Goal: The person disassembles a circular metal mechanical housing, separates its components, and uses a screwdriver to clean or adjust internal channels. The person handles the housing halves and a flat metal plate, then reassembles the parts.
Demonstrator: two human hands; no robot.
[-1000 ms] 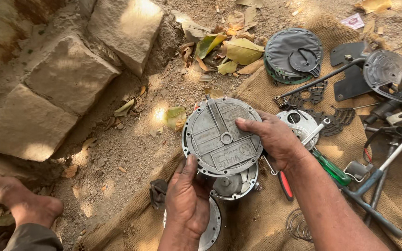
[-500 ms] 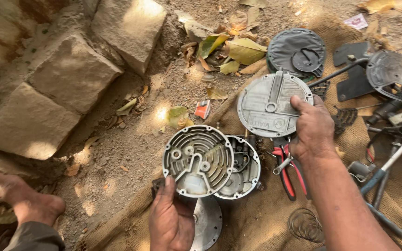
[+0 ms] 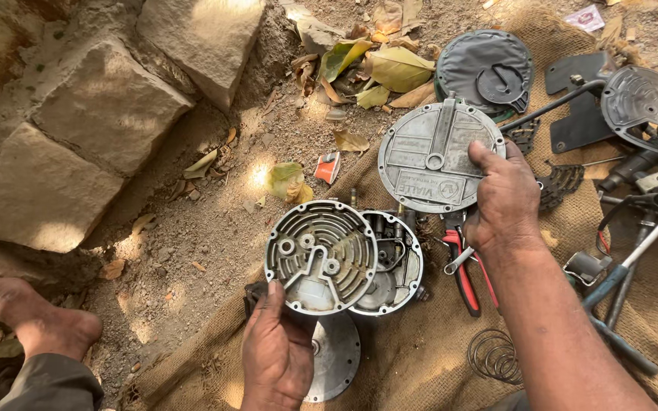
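**Desk:** What are the hands doing in this one?

**Photographer:** The right hand (image 3: 506, 199) is closed on a round grey metal cover plate (image 3: 432, 156), thumb laid over its right edge, holding it flat-side up above the burlap sacking (image 3: 420, 358). The left hand (image 3: 276, 356) grips a round ribbed housing plate (image 3: 321, 256) by its lower rim, thumb on the near edge, ribbed face turned up to the camera.

**Desk:** How do the two plates sit to each other?

**Photographer:** Apart. The cover plate is up and to the right; the ribbed plate is lower left, overlapping a second round housing body (image 3: 394, 262) that lies just behind it on the sacking. Another flat disc (image 3: 335, 356) shows under the left wrist.

**Desk:** Surroundings?

**Photographer:** Red-handled pliers (image 3: 462, 270) lie just beside the right wrist, a black rubber diaphragm (image 3: 481, 68) beyond the cover plate, a coil spring (image 3: 494, 354) near the forearm, loose tools (image 3: 626, 274) at right. Stone blocks (image 3: 108, 106) and dry leaves (image 3: 390, 68) sit on bare dirt; a bare foot (image 3: 24, 312) is at lower left.
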